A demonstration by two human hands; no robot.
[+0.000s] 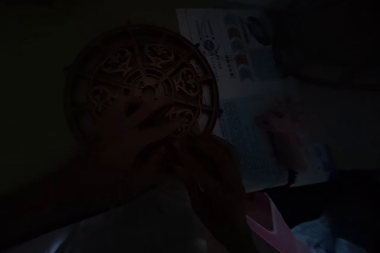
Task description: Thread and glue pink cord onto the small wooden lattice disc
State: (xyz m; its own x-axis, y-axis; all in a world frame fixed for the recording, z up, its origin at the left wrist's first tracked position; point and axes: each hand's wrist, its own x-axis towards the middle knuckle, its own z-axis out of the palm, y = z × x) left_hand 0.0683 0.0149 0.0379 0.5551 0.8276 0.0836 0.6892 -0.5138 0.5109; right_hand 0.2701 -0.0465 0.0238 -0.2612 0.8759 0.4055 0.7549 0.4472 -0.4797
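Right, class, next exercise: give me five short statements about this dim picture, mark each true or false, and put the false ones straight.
1. In this view, a round openwork frame overlaps part of a printed sheet. True.
2. The left hand is well away from the frame. False: the left hand reaches across it, fingers extended.
3. The right hand is by the frame's lower edge. True, though its grip is too dark to make out.
4. The frame is a plain, solid disc. False: it is pierced, with spokes and curling ornament.
5. Something pink shows at the upper left. False: the pink item is at the lower right.
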